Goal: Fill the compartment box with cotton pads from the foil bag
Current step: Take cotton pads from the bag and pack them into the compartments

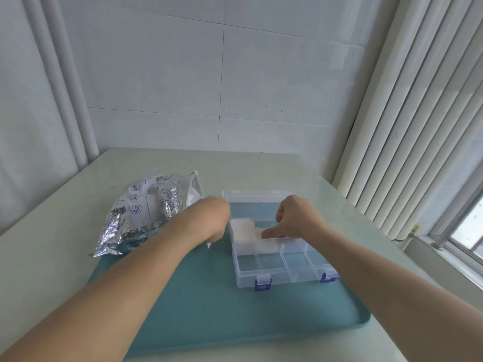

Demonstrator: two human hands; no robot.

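Head view of a filling step in progress. The clear plastic compartment box (281, 259) is lying open on a teal tray (214, 309), its lid folded back away from the person and its two blue latches (262, 282) facing them, so that every cell is reachable from above. White cotton pads (247, 237) are occupying the far-left cells, standing above the dividers; the near row of cells is showing only clear plastic, so by this judgement the task is partly done. The right hand (295, 220) is reaching over the box with fingers curled and its fingertips (269, 234) touching the pad stack, probably seating the pads in their cell; whether it is pinching a pad or only pressing cannot be told. The left hand (213, 220) is resting at the box's left edge, apparently steadying it against the push; its fingers are hidden behind the wrist, so whether they are gripping anything cannot be told. The foil bag (146, 215), crumpled and printed with blue figures, is lying on the table (300, 168) just left of the box, its mouth turned toward the box, keeping the supply near.
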